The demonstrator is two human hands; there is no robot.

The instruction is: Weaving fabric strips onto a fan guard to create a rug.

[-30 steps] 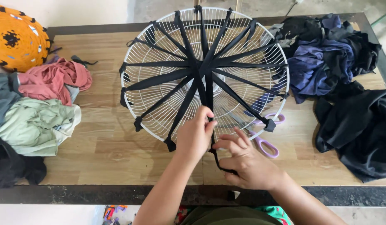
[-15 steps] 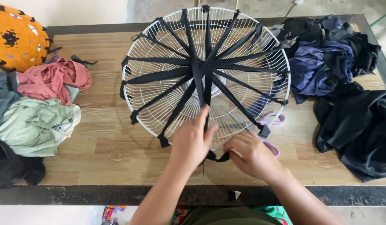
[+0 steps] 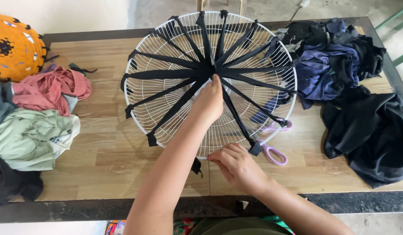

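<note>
A round white wire fan guard (image 3: 166, 52) lies flat on the wooden table (image 3: 101, 161). Several black fabric strips (image 3: 166, 74) run like spokes from its middle to its rim. My left hand (image 3: 209, 101) rests on the guard near the hub, fingers pressed on the strips where they meet. My right hand (image 3: 236, 165) is at the guard's near rim, fingers closed on a black strip whose loose end (image 3: 196, 166) hangs below the rim.
Pink-handled scissors (image 3: 274, 153) lie partly under the guard's right side. Dark blue and black cloths (image 3: 340, 69) are piled at right. Pink, pale green and dark cloths (image 3: 36, 113) lie at left, behind them an orange woven round piece (image 3: 14, 48).
My left hand has moved from the near rim up to the hub. The guard has turned, so the strips sit at new angles. My right hand stayed at the near rim.
</note>
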